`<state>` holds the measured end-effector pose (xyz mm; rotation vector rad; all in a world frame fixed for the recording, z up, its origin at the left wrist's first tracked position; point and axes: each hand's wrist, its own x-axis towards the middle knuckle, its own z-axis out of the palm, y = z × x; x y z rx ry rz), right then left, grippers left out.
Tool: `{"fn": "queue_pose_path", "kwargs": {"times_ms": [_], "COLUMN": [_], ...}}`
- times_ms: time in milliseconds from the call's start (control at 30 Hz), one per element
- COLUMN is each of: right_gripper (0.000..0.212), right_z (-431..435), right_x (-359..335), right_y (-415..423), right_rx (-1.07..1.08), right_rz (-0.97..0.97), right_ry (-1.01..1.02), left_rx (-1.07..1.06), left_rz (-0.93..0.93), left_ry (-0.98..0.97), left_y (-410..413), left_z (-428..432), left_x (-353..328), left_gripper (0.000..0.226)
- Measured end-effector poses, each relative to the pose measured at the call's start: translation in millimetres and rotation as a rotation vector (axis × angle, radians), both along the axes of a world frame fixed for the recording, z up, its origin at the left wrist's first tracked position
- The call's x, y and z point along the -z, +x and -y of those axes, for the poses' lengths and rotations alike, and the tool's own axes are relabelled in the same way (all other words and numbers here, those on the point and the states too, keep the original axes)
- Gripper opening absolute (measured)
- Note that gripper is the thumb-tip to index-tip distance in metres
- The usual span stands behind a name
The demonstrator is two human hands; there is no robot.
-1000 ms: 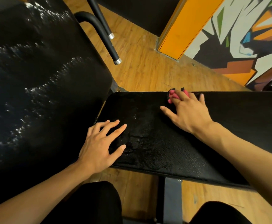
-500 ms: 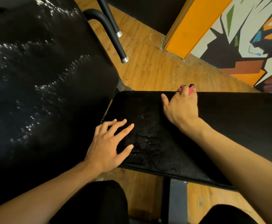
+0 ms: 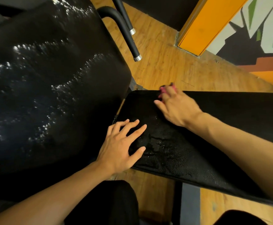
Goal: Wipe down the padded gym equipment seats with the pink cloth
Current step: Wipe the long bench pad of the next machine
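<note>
Right hand (image 3: 176,108): presses small pink cloth (image 3: 163,89) at flat black padded seat's (image 3: 230,114) 12 o'clock edge.
Left hand (image 3: 121,145): fingers spread flat on seat.

I can read no text, label, brand, number or sign anywhere from here. The painted wall (image 3: 262,30) at upper right carries only angular coloured shapes, not letters I can make out, and the black padded seat (image 3: 213,127) shows no printed mark.
</note>
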<state>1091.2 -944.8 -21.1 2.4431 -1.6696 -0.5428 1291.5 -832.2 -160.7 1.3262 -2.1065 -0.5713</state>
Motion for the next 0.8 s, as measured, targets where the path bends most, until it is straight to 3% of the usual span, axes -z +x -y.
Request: {"fn": "queue_pose_path", "kwargs": {"times_ms": [200, 367, 467, 600, 800], "right_gripper": [0.049, 0.071, 0.063, 0.059, 0.050], "right_z": [-22, -16, -8, 23, 47], "right_x": [-45, -7, 3, 10, 34], "right_y": [-53, -9, 17, 44, 36], "right_rx": [0.071, 0.151, 0.061, 0.029, -0.178], "right_rz": [0.165, 0.093, 0.013, 0.042, 0.031], "right_ry": [-0.016, 0.019, 0.046, 0.119, 0.161], "left_rx": [-0.007, -0.010, -0.012, -0.014, -0.005], "left_rz": [-0.010, 0.001, -0.001, -0.001, 0.006], "left_ry": [-0.006, 0.003, 0.005, 0.002, 0.006], "left_y": [-1, 0, -1, 0, 0], "left_z": [0, 1, 0, 1, 0], "left_x": [0, -1, 0, -1, -2], "left_gripper": [0.065, 0.066, 0.067, 0.068, 0.068]}}
